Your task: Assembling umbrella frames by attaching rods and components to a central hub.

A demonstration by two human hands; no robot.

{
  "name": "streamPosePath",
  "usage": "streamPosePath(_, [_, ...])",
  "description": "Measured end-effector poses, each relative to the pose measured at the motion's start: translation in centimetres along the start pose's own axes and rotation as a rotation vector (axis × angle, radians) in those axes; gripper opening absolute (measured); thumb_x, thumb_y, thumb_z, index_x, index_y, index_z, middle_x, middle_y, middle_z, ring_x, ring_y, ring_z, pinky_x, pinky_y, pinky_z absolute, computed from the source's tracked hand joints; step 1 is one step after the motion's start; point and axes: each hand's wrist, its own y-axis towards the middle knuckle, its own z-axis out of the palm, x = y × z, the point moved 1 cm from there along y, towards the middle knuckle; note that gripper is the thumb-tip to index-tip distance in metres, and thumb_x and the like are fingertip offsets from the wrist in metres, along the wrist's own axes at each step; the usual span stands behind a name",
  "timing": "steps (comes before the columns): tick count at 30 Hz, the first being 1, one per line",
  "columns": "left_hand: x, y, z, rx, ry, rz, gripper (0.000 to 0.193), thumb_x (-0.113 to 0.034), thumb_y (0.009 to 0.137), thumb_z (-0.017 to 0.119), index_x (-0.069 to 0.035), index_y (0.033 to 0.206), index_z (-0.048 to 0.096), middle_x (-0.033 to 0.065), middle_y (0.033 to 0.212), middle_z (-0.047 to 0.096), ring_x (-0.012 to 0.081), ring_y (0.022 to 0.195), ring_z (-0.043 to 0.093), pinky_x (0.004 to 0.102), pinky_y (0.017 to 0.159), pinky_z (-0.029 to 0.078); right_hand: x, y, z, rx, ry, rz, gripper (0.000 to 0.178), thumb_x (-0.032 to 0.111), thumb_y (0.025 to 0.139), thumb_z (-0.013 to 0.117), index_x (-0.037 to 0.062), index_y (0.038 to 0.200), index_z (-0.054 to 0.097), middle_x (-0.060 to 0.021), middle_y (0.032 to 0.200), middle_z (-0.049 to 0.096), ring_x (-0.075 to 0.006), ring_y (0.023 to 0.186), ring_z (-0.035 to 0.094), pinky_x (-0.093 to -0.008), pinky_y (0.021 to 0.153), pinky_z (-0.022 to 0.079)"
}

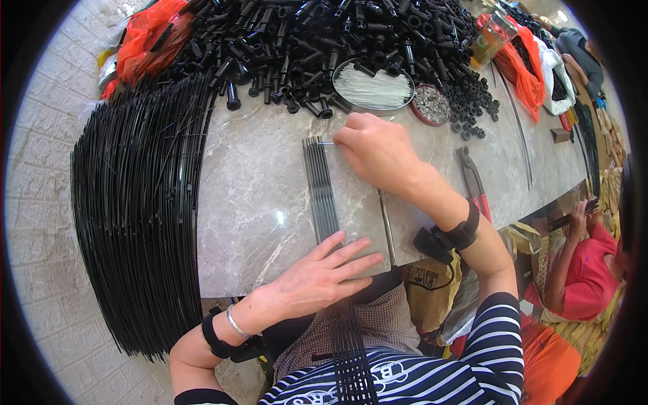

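Observation:
A row of thin black rods lies side by side on the grey stone-look table, running over its near edge into my lap. Across them my left hand rests flat, fingers spread, pressing on the rods near the table edge. My right hand is closed in a pinch at their far ends. From its fingertips a thin pale stick points left to the rod tips. Just beyond that hand stands a round metal dish of thin white sticks.
A wide stack of long black rods covers the left side. Black tubular parts are heaped at the back. A small red dish, red-handled pliers and a jar lie right. Co-workers sit at far right.

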Motion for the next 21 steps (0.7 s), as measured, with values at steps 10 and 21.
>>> streamPosePath(10, [0.01,-0.02,-0.07,-0.026,0.013,-0.011,0.047,-0.013,0.07,0.065,-0.019,0.116,0.063,0.0,0.148,0.037,0.0229,0.14,0.028,0.0542,0.114,0.021,-0.3,0.08,0.22,-0.026,0.083,-0.006,0.014,0.004,0.08,0.056,0.0052,0.088,0.067,-0.0086,0.085,0.06,-0.0282,0.088,0.058,-0.0385,0.072,0.049])
streamPosePath(21, [-0.01,-0.01,-0.11,-0.011,0.024,-0.01,0.049,-0.012,0.068,0.066,-0.021,0.116,0.063,-0.0005,0.148,0.037,0.0229,0.14,0.029,0.0531,0.115,0.019,-0.1,0.3,0.62,-0.035,0.022,-0.015,0.007,0.001,0.073,0.056,0.0027,0.077,0.061,-0.0103,0.085,0.058,-0.0296,0.089,0.058,-0.0411,0.071,0.05])
